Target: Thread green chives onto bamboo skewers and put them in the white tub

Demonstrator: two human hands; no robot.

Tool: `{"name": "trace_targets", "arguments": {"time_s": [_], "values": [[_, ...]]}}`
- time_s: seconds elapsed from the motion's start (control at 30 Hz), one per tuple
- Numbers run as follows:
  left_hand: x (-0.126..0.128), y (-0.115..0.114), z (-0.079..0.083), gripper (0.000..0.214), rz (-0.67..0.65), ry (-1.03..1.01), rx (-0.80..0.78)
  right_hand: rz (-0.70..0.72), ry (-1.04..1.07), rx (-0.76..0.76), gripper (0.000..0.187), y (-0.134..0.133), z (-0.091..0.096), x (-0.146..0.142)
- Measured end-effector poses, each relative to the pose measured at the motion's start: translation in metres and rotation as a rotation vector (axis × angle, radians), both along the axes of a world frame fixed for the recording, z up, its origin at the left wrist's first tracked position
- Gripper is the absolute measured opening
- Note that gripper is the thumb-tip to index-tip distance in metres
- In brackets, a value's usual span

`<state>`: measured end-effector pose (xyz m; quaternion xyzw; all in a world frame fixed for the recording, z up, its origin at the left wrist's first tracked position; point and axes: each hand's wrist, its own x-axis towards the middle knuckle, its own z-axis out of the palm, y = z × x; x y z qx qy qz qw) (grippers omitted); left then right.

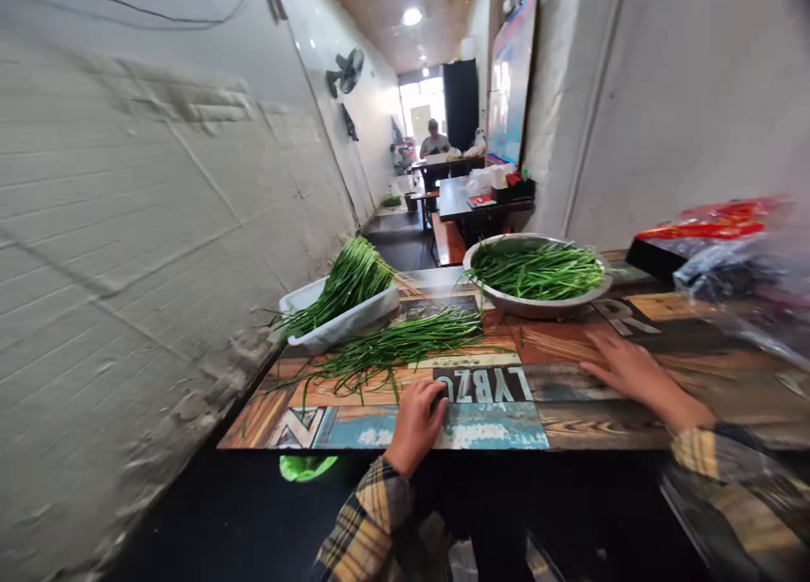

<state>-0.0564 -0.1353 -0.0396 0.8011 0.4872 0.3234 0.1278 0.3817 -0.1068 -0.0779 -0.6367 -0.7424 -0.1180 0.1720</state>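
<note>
Green stalks [418, 336] lie loose on the table [405, 426], beyond the left hand [414, 422]: loosely curled, palm hidden, contents I cannot tell. Right hand [629, 369] spread wide beside thin sticks [550, 344], gripping nothing. Stalks judged light, limp, easily bruised; take mid-bundle.

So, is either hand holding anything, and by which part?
The right hand is open, holding nothing visible; the left hand is curled, and whether it holds anything can't be told.

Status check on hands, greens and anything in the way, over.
Left hand curled on table. Right hand open beside thin brown sticks. Loose green stalks beyond left hand, beside white tub. Crumpled plastic at right, seemingly not in the way.
</note>
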Motion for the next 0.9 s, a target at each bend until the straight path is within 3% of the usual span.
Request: {"name": "trace_targets", "arguments": {"time_s": [0.17, 0.33, 0.47, 0.7, 0.9], "values": [[0.001, -0.003, -0.009, 0.023, 0.071, -0.156, 0.0, 0.019, 0.034, 0.091, 0.046, -0.009, -0.035, 0.01], [-0.002, -0.01, -0.012, 0.021, 0.112, -0.258, 0.005, 0.053, -0.049, 0.084, 0.046, -0.011, -0.04, -0.01], [-0.004, -0.008, -0.012, 0.02, 0.093, -0.27, -0.007, 0.078, -0.105, 0.098, 0.045, -0.011, -0.029, -0.033], [-0.01, 0.009, -0.019, 0.024, 0.038, -0.338, 0.005, -0.052, -0.169, 0.058, 0.032, -0.019, 0.018, -0.081], [-0.008, 0.019, -0.014, 0.027, 0.05, -0.386, -0.006, -0.146, -0.151, -0.009, 0.04, -0.021, 0.026, -0.088]]}}
